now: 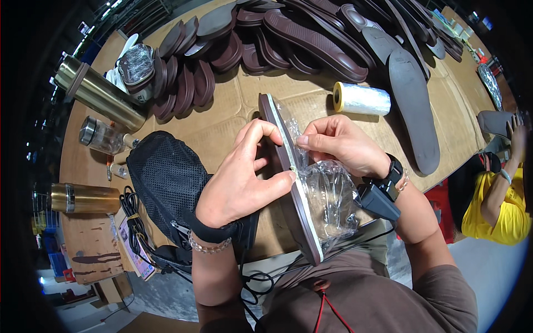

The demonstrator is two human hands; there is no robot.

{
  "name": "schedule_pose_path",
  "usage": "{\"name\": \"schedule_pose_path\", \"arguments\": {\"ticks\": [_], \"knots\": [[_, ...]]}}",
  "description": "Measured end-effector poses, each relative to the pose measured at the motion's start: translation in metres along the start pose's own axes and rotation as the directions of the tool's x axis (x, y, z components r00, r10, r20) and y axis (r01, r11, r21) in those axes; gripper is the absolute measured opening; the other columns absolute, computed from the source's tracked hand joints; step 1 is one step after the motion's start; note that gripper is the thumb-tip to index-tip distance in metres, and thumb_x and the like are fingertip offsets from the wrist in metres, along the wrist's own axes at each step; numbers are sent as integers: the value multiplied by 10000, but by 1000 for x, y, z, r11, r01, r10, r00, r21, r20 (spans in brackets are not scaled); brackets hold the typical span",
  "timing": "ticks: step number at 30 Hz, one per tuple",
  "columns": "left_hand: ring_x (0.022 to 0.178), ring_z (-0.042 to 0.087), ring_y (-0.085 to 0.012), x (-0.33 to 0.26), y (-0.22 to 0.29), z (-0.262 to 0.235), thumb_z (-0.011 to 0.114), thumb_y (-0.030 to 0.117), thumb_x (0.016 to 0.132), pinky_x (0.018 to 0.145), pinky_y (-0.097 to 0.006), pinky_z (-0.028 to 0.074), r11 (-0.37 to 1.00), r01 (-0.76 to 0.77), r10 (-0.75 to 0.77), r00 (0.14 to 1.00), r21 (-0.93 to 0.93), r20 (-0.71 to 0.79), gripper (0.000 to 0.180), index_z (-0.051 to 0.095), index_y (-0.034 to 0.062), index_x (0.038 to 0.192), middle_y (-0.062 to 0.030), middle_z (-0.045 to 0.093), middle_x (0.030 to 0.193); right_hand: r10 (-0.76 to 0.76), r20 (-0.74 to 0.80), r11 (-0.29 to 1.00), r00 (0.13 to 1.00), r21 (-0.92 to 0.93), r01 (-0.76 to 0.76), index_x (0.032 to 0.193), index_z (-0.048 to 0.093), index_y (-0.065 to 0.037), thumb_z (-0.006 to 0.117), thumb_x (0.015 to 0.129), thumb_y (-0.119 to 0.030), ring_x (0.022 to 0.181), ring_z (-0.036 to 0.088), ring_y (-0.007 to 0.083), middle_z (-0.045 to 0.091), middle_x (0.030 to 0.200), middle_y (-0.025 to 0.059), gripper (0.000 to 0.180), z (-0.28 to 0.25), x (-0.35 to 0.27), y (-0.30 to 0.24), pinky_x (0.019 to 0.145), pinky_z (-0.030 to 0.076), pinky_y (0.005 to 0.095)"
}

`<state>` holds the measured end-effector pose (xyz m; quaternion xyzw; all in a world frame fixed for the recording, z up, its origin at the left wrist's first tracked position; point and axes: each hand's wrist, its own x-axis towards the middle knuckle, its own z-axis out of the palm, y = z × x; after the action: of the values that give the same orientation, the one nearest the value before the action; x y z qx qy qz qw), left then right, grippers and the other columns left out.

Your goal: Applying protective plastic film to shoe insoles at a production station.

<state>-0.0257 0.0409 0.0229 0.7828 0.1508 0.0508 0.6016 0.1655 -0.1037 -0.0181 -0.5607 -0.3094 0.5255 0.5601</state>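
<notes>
A dark brown shoe sole (305, 233) with a pale strip along its rim stands on edge in front of me, above the table's near side. My left hand (239, 177) grips it around the middle, thumb on the near edge and fingers on the far side. Crinkled clear plastic film (333, 194) covers its right side and hangs loose below my right hand. My right hand (347, 144) pinches a bit of this film between thumb and forefinger beside the sole. The sole's left face is partly hidden by my left hand.
Brown soles (316, 44) lie heaped along the far side. A film roll (363, 100) and grey insoles (413, 111) lie right. At left are metal flasks (105, 97), a glass bottle (100, 136), a black mesh pouch (164, 183) and cables. A yellow-shirted co-worker (497, 211) sits right.
</notes>
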Motion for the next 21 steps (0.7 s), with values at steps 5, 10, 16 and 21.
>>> {"name": "schedule_pose_path", "arguments": {"ticks": [5, 10, 16, 21], "knots": [[1041, 552, -98, -1, 9, 3, 689, -7, 873, 916, -294, 514, 998, 30, -30, 1000, 55, -6, 434, 432, 64, 1216, -63, 537, 1141, 1, -8, 1000, 1000, -25, -1, 865, 732, -55, 759, 978, -266, 497, 486, 18, 640, 680, -25, 241, 2, -2, -4, 446, 332, 193], [905, 554, -53, 1, 6, 3, 692, -10, 932, 735, -220, 488, 999, 54, -54, 998, -3, -30, 372, 438, 75, 1190, -38, 577, 1080, 2, -11, 1000, 1000, -20, -2, 871, 737, -49, 756, 978, -258, 509, 493, 23, 642, 684, -19, 236, 2, 2, -2, 466, 349, 198], [875, 554, -41, 3, 6, 5, 708, 27, 968, 718, -205, 471, 998, 67, -67, 995, 5, -80, 280, 480, 60, 1127, -6, 598, 1020, -33, -5, 999, 999, -34, 33, 874, 736, -48, 744, 987, -271, 518, 500, 32, 652, 696, -12, 251, 1, 3, 1, 475, 364, 211], [801, 533, -22, 13, -7, 12, 728, 61, 975, 675, -196, 445, 992, -115, 126, 968, 59, -218, 201, 527, 52, 976, 33, 587, 919, -28, -50, 988, 998, -153, 20, 904, 699, -51, 501, 1096, -493, 577, 595, 75, 689, 714, 24, 521, -7, -4, -16, 556, 483, 223]]}}
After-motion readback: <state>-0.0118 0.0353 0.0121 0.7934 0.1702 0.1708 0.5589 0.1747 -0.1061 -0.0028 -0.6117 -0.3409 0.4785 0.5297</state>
